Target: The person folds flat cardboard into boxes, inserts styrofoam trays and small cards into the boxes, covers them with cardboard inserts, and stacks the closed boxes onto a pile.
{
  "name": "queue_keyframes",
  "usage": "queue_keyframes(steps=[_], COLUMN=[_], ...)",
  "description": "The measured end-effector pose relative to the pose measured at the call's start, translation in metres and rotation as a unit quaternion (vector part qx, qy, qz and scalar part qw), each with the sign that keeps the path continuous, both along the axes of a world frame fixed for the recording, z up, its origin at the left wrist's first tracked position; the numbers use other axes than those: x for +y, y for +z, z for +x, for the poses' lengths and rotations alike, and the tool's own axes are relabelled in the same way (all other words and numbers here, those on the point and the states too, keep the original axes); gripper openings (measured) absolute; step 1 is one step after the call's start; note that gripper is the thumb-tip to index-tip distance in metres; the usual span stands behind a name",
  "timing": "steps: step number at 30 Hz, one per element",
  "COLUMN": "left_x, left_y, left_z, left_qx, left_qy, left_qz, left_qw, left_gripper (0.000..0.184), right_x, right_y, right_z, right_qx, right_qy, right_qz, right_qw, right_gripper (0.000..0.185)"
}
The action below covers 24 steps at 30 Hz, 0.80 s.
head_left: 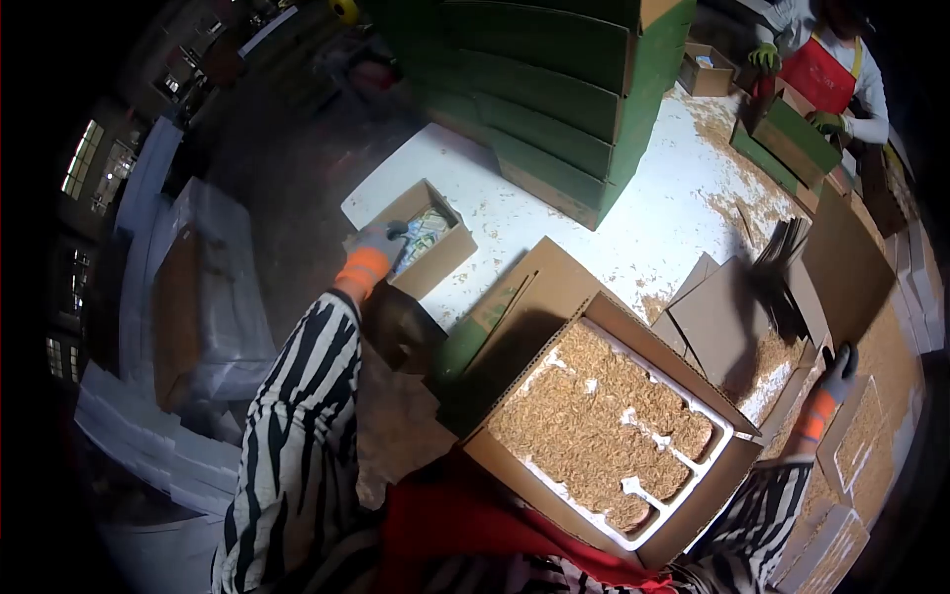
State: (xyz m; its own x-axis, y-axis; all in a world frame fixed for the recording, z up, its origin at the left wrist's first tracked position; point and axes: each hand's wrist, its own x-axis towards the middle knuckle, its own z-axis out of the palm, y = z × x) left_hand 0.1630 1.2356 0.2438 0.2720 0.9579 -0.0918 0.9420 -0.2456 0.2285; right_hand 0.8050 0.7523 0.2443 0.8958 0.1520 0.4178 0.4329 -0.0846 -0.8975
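Observation:
My left hand (381, 246), in a grey glove with an orange cuff, reaches over the near wall of a small cardboard box (442, 259). Its fingers are stretched out at the printed packets (426, 234) inside; the fingertips are partly hidden. Off to the right, my right hand (841, 371) has its gloved fingers apart, beside the lower end of a raised brown cardboard flap (846, 267). Between my arms stands a large open carton (708, 500). It holds a white moulded tray (714, 436) covered with loose tan shavings or flakes (584, 416).
Green cartons (554, 109) are stacked on the white table (668, 198), which has scattered flakes. A co-worker in a red apron (819, 74) handles a green box (795, 139) at the far right. Flattened cardboard (717, 312) lies behind my carton. Plastic-wrapped stacks (218, 287) stand at left.

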Motion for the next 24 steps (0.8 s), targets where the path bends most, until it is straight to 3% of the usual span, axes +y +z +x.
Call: queue_keyframes(steps=[2, 3, 6, 9, 12, 14, 15, 18, 19, 22, 23, 24], left_x=[0.003, 0.019, 0.038, 0.044, 0.048, 0.061, 0.081, 0.098, 0.108, 0.067, 0.052, 0.046], left_y=[-0.004, -0.021, -0.075, -0.051, -0.024, -0.046, -0.062, -0.086, -0.101, -0.028, -0.006, 0.004], left_z=[0.026, 0.023, 0.014, 0.017, 0.014, -0.007, -0.018, -0.044, -0.049, -0.034, -0.022, -0.011], left_qx=[0.135, 0.151, 0.261, 0.147, 0.075, 0.029, 0.026, -0.059, -0.122, -0.244, -0.198, -0.408], left_qy=[-0.017, -0.062, -0.134, -0.096, -0.063, -0.085, -0.155, -0.233, -0.201, -0.098, -0.038, -0.085], left_qz=[-0.004, -0.049, 0.066, 0.016, -0.039, -0.05, -0.096, -0.048, -0.05, -0.016, 0.053, -0.02], left_qw=[0.991, 0.985, 0.954, 0.984, 0.994, 0.995, 0.983, 0.969, 0.971, 0.965, 0.978, 0.909], left_gripper=[0.053, 0.059, 0.048, 0.035, 0.034, 0.037, 0.041, 0.04, 0.035, 0.035, 0.031, 0.027], right_x=[-0.006, -0.012, -0.039, -0.066, -0.088, -0.089, -0.086, -0.083, -0.086, -0.109, -0.113, -0.111], right_y=[0.041, 0.052, 0.064, 0.078, 0.093, 0.109, 0.121, 0.132, 0.133, 0.132, 0.13, 0.142], right_z=[-0.074, -0.104, -0.164, -0.211, -0.239, -0.255, -0.265, -0.282, -0.288, -0.296, -0.302, -0.314], right_qx=[0.102, 0.127, 0.193, 0.199, 0.178, 0.155, 0.149, 0.028, -0.007, -0.063, -0.098, -0.023], right_qy=[0.05, 0.063, 0.052, 0.029, 0.014, -0.004, -0.001, -0.023, -0.027, -0.021, -0.051, -0.06], right_qz=[0.114, 0.098, 0.073, 0.055, 0.038, 0.052, 0.078, -0.05, -0.078, -0.068, -0.045, 0.023], right_qw=[0.987, 0.985, 0.977, 0.978, 0.983, 0.986, 0.986, 0.998, 0.997, 0.995, 0.993, 0.998], right_gripper=[0.04, 0.044, 0.051, 0.052, 0.053, 0.054, 0.046, 0.036, 0.034, 0.035, 0.035, 0.032])
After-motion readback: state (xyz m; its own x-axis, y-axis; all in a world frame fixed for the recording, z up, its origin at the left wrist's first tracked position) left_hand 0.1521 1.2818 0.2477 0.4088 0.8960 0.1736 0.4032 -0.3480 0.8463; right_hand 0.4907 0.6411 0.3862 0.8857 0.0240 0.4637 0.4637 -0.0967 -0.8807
